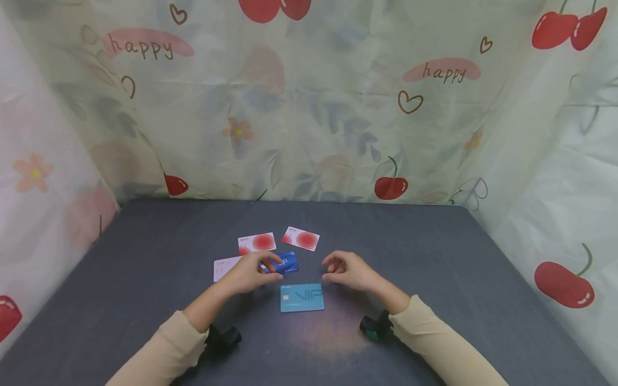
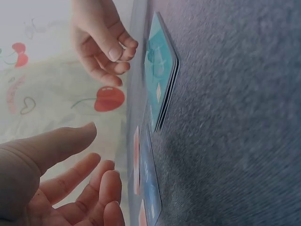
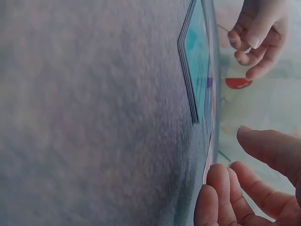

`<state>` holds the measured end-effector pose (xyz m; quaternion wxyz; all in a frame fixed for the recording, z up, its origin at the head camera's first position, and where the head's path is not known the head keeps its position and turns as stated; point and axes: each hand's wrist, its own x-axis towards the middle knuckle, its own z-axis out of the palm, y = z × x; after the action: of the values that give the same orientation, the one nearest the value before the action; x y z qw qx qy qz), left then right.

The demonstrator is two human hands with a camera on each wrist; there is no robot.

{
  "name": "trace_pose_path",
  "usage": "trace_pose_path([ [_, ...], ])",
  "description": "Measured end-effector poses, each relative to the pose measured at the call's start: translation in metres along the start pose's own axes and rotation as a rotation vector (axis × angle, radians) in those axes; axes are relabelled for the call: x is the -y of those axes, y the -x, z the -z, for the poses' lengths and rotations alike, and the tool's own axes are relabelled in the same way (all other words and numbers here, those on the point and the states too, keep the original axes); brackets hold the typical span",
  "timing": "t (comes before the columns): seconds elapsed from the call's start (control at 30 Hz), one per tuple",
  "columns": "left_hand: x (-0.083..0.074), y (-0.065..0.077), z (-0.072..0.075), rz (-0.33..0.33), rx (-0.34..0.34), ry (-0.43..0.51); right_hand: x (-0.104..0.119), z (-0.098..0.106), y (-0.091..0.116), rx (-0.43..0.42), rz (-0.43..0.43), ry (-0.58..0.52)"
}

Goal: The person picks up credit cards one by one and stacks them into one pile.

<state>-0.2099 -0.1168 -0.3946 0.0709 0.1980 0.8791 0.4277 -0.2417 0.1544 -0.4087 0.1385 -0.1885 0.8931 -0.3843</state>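
A neat stack of teal VIP cards (image 1: pixel 302 298) lies flat on the dark table in front of the person; its layered edges show in both wrist views. My left hand (image 1: pixel 252 271) hovers left of the stack, thumb and fingers apart with nothing between them. It partly covers a blue card (image 1: pixel 288 262) and a pale pink card (image 1: pixel 225 266) in the head view. To the right of the stack, my right hand (image 1: pixel 351 271) is held above the table, its fingers loosely bent and holding nothing.
Two white cards with red circles lie farther back, a left one (image 1: pixel 257 243) and a right one (image 1: pixel 301 238). The dark table (image 1: pixel 410 241) meets a printed curtain (image 1: pixel 299 134) at its back edge. Each wrist carries a small black camera.
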Motion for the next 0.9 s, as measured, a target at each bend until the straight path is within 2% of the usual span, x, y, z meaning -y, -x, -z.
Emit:
trace_pose_path([
  [0.07,0.001,-0.002,0.002,0.006,-0.006,0.007,0.000,0.001,-0.002,-0.013,-0.007,0.004],
  [0.3,0.007,-0.016,0.006,0.091,-0.009,-0.001,-0.002,0.006,-0.008,-0.043,-0.008,-0.006],
  [0.57,0.009,-0.027,0.009,0.098,-0.047,-0.003,-0.009,0.009,-0.015,-0.052,-0.002,-0.021],
  [0.9,0.014,-0.041,0.014,0.129,-0.055,0.001,-0.008,0.013,-0.024,-0.078,-0.029,-0.036],
])
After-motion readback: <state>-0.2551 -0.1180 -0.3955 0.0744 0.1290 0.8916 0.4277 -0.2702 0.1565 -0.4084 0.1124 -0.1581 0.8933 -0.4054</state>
